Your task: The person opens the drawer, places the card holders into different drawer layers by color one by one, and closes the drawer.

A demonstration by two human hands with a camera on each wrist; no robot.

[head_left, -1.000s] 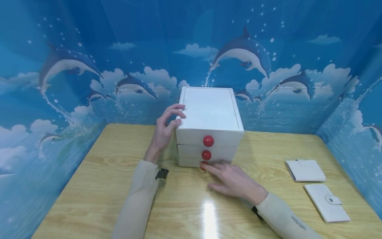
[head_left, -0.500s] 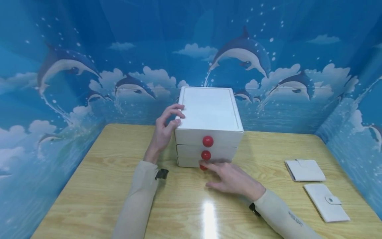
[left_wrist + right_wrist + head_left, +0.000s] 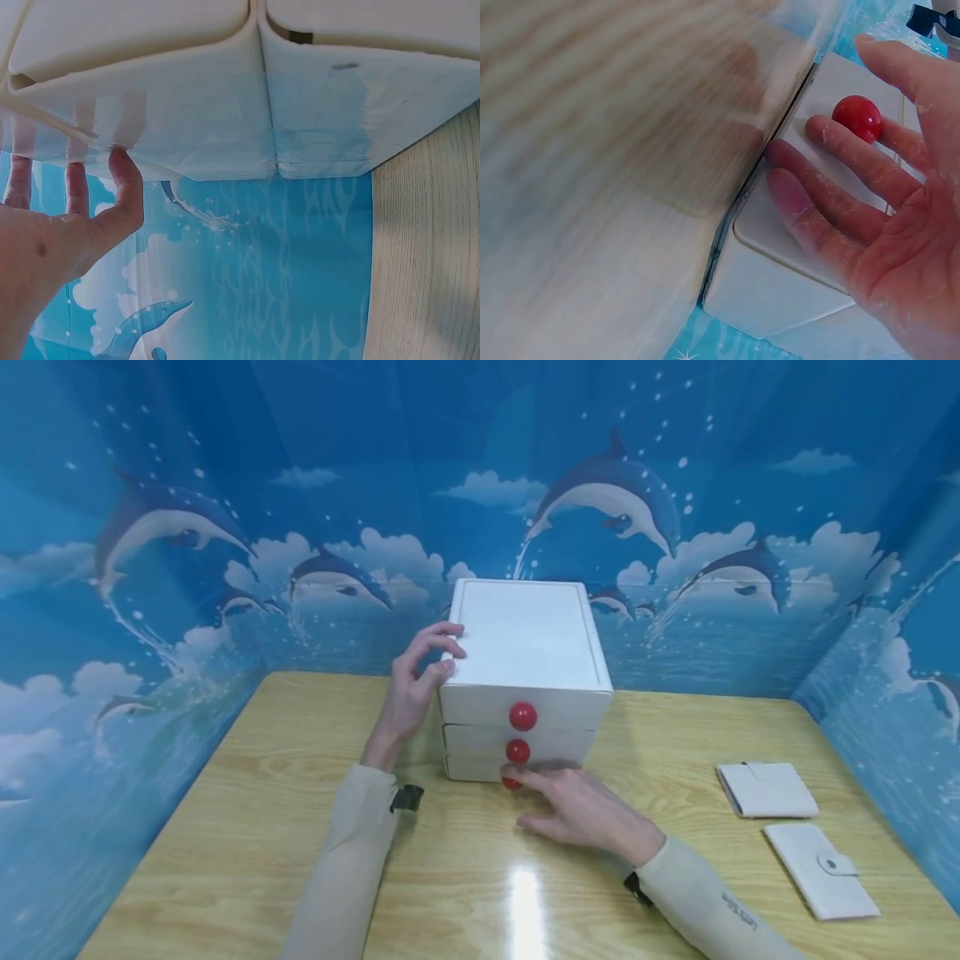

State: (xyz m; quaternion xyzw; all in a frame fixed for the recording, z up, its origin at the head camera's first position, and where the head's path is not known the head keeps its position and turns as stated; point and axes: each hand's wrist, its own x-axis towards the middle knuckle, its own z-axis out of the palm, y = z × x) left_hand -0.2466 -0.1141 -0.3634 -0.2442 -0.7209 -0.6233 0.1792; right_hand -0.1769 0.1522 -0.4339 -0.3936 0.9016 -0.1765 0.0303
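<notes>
White three-drawer cabinet (image 3: 528,631) standing at twelve o'clock | we're touching its nine-o'clock side, left hand (image 3: 408,689) unclenched; right hand (image 3: 588,810), fingers extended, touching bottom red knob (image 3: 857,118) at six | apparently working bottom drawer (image 3: 474,768) | next likely needing steady bracing

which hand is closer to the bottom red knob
Right. The right hand is right at the bottom red knob; the left hand is farther up, at the left top edge of the white drawer unit.

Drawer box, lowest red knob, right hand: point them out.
Drawer box (image 3: 527,660), head view: top panel.
Lowest red knob (image 3: 857,117), right wrist view: middle of its rounded surface.
Right hand (image 3: 583,807), head view: back of the hand.
</notes>
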